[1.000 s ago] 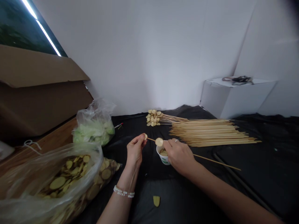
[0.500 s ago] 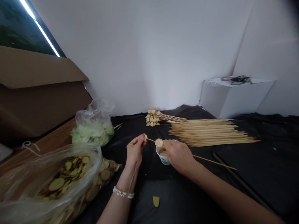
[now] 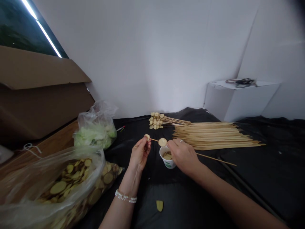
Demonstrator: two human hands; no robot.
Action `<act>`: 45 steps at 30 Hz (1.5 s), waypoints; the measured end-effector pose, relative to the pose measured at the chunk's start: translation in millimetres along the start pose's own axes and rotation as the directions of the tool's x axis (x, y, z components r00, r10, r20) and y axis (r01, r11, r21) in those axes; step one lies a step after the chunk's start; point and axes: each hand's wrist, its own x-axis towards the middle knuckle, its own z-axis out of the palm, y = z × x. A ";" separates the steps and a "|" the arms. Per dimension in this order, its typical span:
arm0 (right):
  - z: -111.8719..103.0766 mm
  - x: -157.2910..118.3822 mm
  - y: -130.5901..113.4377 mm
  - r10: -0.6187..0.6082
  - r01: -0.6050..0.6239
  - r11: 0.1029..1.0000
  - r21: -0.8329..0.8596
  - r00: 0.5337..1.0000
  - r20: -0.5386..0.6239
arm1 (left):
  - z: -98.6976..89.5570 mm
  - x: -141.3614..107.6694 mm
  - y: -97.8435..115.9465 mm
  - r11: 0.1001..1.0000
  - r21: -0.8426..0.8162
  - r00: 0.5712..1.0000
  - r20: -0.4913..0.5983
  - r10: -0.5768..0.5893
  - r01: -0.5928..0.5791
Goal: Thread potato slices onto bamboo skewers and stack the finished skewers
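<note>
My left hand pinches a small round potato slice at the left tip of a bamboo skewer. A second, larger potato slice is threaded on that skewer, just left of my right hand. My right hand is closed around the skewer, whose long end sticks out to the right behind it. Below and beside the right hand stands a white paper cup with a green print, holding more slices; the right fingers partly cover its rim.
Bare skewers lie in a wide bundle, with several slice-tipped skewers beside them. On the left are a bag of potato slices, a bag of pale green vegetable and a cardboard box. One slice lies in front.
Both hands have risen slightly, and the skewer with its slices has shifted up, now just above the cup. The skewer's far right end has moved a little left.
</note>
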 end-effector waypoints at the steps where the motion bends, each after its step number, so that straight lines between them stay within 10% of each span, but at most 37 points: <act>1: -0.1 0.1 -0.2 -0.005 0.006 1.000 0.007 1.000 -0.001 | -0.6 0.5 0.3 1.000 -0.004 1.000 -0.005 0.007 -0.007; 45: -7.4 1.2 -4.6 -0.060 0.059 0.997 -0.039 0.998 -0.036 | 0.6 2.1 -1.1 0.999 -0.014 0.997 -0.061 0.036 -0.037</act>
